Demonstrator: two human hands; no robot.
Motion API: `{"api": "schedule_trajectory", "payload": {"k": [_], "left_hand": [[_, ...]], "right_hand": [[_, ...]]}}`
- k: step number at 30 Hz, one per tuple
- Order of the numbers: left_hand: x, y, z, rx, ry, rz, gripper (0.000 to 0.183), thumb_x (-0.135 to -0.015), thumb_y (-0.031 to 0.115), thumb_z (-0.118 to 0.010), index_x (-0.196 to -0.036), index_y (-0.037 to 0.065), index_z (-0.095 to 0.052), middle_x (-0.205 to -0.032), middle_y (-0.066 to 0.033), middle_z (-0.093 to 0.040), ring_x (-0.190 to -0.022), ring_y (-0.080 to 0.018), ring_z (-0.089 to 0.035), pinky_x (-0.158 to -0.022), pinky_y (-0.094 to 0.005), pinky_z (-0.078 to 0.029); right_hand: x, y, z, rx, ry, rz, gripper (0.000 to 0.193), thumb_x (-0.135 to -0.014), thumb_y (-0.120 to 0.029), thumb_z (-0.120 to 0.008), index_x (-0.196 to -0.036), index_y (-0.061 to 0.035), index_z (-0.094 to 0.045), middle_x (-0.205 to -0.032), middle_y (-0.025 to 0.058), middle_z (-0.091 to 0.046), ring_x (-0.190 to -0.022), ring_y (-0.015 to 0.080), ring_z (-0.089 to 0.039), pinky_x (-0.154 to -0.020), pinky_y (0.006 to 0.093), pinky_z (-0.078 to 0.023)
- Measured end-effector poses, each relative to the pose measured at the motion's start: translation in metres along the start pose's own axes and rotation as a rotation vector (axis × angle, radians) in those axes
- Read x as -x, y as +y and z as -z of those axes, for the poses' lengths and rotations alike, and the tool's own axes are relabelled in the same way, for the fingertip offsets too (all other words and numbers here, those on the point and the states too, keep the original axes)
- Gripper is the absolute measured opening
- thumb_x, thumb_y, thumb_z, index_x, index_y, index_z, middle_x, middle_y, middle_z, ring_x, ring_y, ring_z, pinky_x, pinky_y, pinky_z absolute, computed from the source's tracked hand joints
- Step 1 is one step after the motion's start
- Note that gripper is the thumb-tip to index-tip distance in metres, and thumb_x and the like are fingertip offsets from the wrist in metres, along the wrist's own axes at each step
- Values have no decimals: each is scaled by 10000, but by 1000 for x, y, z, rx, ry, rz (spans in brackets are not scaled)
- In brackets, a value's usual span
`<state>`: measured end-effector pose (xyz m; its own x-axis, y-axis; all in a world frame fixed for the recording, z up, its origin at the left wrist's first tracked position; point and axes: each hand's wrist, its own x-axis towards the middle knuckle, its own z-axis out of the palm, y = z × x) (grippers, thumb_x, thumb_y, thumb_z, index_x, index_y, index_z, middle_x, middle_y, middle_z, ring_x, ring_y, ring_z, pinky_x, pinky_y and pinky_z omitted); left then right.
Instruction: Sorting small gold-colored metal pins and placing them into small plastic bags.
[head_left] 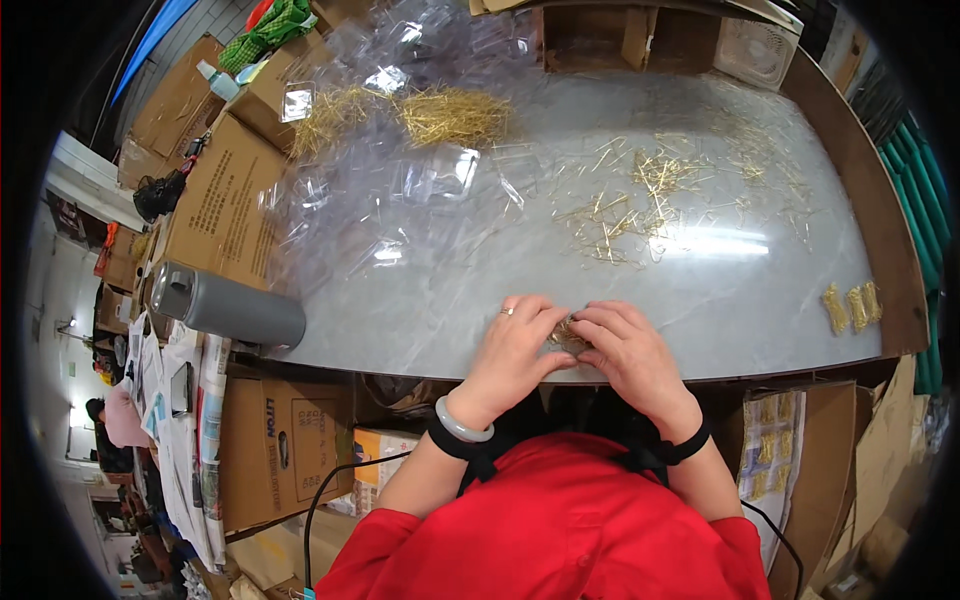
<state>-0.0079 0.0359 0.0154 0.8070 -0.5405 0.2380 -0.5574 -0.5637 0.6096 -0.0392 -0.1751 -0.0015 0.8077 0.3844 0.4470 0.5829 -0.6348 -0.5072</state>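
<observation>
At the near edge of the grey tabletop (440, 330), my left hand (512, 348) and my right hand (632, 358) meet with curled fingers. Between their fingertips is a small bundle of gold wire hooks (566, 334), mostly covered by the fingers. Loose gold wire hooks (655, 180) lie scattered beyond my right hand. Several tied bundles of the gold wire (850, 308) stand in a row by the right edge of the table. Farther back on the left, a thick heap of gold wire pieces (455, 115) rests on clear plastic packs (430, 180).
A grey bottle (245, 310) lies at the table's left corner, beside a cardboard box (220, 195). A brown raised border (870, 170) runs along the right side. Open cardboard compartments (590, 40) and a white vented box (755, 50) stand at the back.
</observation>
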Motion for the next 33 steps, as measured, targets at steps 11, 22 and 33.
{"api": "schedule_trajectory", "payload": {"k": [11,22,33], "left_hand": [[10,12,-21,531,180,178,420,-841,-58,-706,-1248,-7,-614,-1214,-136,-553,-1036,-259,-653,-831,-343,-560],[5,3,-8,-3,-93,-109,801,-785,232,-836,-1463,26,-462,-1520,-186,-437,-1467,-398,-327,-1215,-521,-262],[-6,1,-38,10,5,-206,574,-867,178,-754,-1375,7,-546,-1375,-164,-567,-1363,-370,-479,-1195,-527,-311]], "right_hand": [[-2,-6,5,-17,-37,-56,601,-725,-186,-829,-1258,-56,-584,-1236,101,-601,-1189,331,-550,-1020,444,-453],[11,0,19,-55,153,-141,803,-708,-332,-869,-1373,-36,-530,-1338,148,-576,-1307,370,-486,-1114,501,-381],[22,-6,20,-92,40,-330,451,-860,-67,-731,-1294,-37,-615,-1297,173,-608,-1207,352,-576,-1017,399,-474]]}}
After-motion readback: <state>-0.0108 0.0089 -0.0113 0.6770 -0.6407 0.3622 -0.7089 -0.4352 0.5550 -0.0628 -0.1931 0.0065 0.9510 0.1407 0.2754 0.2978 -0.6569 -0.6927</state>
